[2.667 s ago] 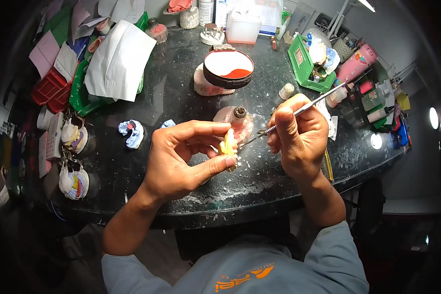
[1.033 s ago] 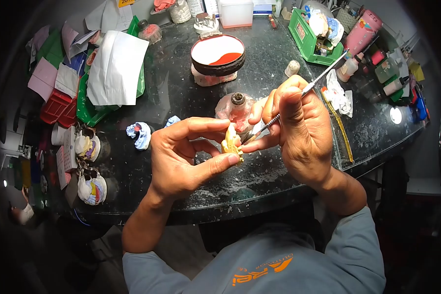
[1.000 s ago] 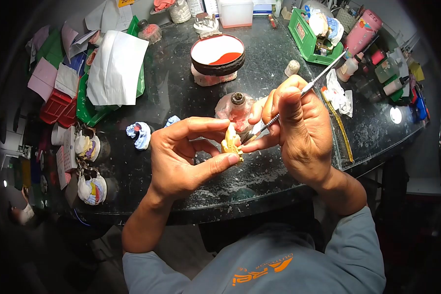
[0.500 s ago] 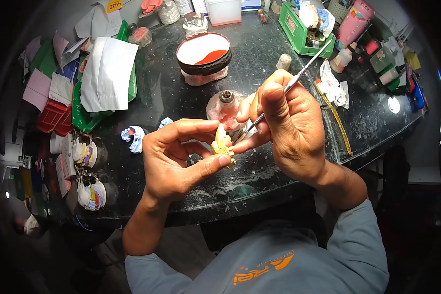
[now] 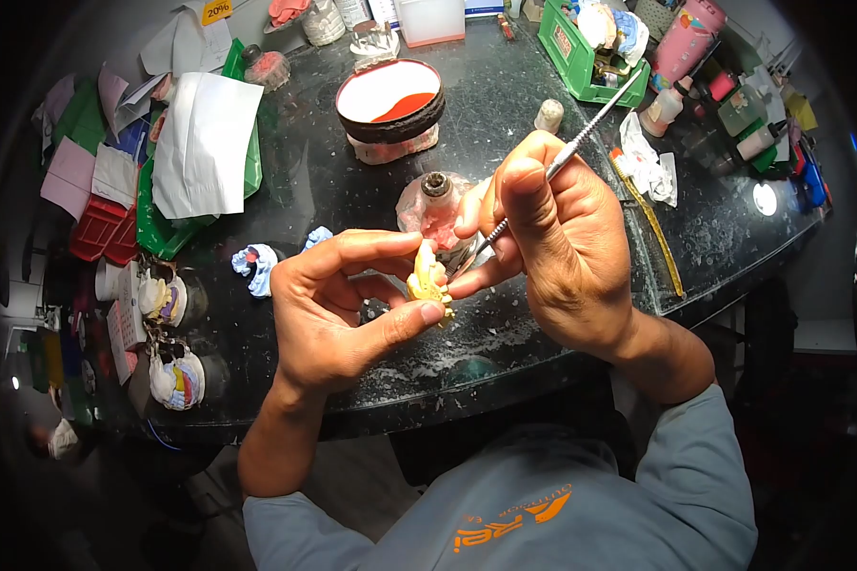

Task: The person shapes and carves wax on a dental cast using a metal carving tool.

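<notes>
Between the thumb and fingertips of my left hand [image 5: 338,314] is a small yellowish dental model [image 5: 427,275], held up above the bench. My right hand [image 5: 567,243] grips a slim metal dental carving tool [image 5: 573,146] like a pen, its shaft slanting up to the right. The tool's lower end is beside the model; whether it touches cannot be made out. A right fingertip reaches to the model's right side. Just behind my hands stands a glass burner [image 5: 435,195] with a dark metal neck and pink stains.
A round dish of red wax [image 5: 411,107] stands at the back. Blue moulded pieces [image 5: 255,269] and mounted dental models [image 5: 177,377] lie left. Papers [image 5: 207,143] rest on a green tray. Right are a green bin [image 5: 581,59], crumpled tissue [image 5: 646,162] and a yellow strip [image 5: 659,233].
The view has shifted slightly, so the bench things sit a little further left. The carving tool has tilted slightly beside the model; both hands keep their holds.
</notes>
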Demonstrator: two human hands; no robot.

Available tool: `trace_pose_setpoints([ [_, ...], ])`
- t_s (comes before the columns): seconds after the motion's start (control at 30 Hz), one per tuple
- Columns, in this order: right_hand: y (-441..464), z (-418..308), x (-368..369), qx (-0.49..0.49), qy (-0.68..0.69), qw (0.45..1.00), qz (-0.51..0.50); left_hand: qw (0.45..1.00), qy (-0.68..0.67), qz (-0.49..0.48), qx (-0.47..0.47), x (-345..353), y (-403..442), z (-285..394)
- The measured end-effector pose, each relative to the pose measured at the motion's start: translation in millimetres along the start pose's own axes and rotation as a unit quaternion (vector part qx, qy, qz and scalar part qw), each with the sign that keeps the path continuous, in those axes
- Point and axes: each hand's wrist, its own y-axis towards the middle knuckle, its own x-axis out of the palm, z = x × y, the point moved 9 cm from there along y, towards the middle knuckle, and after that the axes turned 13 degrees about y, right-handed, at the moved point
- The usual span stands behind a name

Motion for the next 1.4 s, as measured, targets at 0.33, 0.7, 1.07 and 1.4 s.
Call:
trace_pose_setpoints([
  [0.33,-0.4,-1.4,-1.3,-0.008,-0.004,1.000,0.007,1.000,0.020,-0.018,-0.011,-0.5,-1.3,-2.2],
  [0.7,-0.2,-4.1,0.5,-0.005,-0.005,1.000,0.002,1.000,0.004,0.004,-0.010,-0.9,-0.4,-0.7],
  [1.07,0.1,-1.6,-1.4,-0.015,0.002,1.000,0.003,1.000,-0.007,0.006,-0.015,-0.4,-0.1,-0.3],
  [1.4,0.4,-1.8,-2.6,-0.017,-0.001,1.000,0.006,1.000,-0.016,0.005,-0.018,0.1,0.0,0.3],
])
